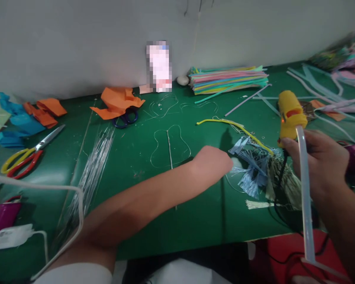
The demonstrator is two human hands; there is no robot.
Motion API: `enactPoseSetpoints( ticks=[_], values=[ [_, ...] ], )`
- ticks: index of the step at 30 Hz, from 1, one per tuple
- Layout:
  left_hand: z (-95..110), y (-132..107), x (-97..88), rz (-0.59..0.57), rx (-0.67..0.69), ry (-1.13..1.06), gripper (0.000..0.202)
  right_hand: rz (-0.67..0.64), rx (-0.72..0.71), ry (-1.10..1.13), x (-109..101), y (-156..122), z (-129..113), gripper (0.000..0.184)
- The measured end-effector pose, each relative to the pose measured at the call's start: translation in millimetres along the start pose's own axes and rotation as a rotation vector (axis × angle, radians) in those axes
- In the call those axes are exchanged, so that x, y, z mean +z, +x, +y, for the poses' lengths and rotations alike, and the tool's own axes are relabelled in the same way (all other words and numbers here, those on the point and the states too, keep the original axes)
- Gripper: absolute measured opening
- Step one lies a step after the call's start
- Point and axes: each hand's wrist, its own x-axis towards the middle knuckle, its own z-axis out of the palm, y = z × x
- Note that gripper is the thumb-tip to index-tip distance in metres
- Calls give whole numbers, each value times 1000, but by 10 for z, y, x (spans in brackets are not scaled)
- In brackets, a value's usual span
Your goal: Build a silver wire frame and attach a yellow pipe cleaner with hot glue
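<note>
My right hand (319, 161) is closed around a yellow glue gun (290, 116) held upright at the right, a clear glue stick (306, 197) running back out of it toward me. My left hand (214, 159) reaches across the green table (201, 221) with its fingers curled at the edge of a pile of blue and pale tassels (254, 169). What those fingers hold is hidden. A yellow pipe cleaner (233, 126) lies just beyond the tassels. A bent loop of thin wire (171, 146) lies left of my left hand.
Red-and-yellow scissors (26, 154) and a bundle of silver wires (91, 173) lie at the left. Orange paper (118, 102) covers blue scissors (126, 118) near the wall. Stacked coloured pipe cleaners (227, 79) sit at the back. A white cable (62, 221) crosses the near left.
</note>
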Motion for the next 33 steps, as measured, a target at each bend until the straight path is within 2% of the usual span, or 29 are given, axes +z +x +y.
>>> enactPoseSetpoints(
  ticks=[2, 6, 11, 14, 20, 25, 29, 33],
  values=[
    [-25, -56, -42, -19, -24, 53, 29, 1, -18, 18, 6, -5, 8, 31],
    [-109, -179, -98, 25, -37, 85, 29, -22, -20, 21, -1, 0, -19, 31],
    [-147, -305, -92, -100, -28, 128, 26, -14, 24, 15, -12, -5, -56, 29],
    [-114, -333, -58, -89, 1, 143, 23, -18, 24, -1, 1, -9, -52, 29],
    [20, -269, -80, -102, 23, 157, 28, -46, -27, -72, 15, 17, -56, 38],
    [140, -181, -80, -2, -21, 240, 26, -22, -24, -33, 31, -2, -26, 37],
    [219, -130, 23, -43, 30, 225, 29, -18, -23, -17, 60, -31, 36, 36],
    [277, -37, 174, -15, 32, 278, 24, -30, -27, -26, 79, -40, 75, 34]
  ],
)
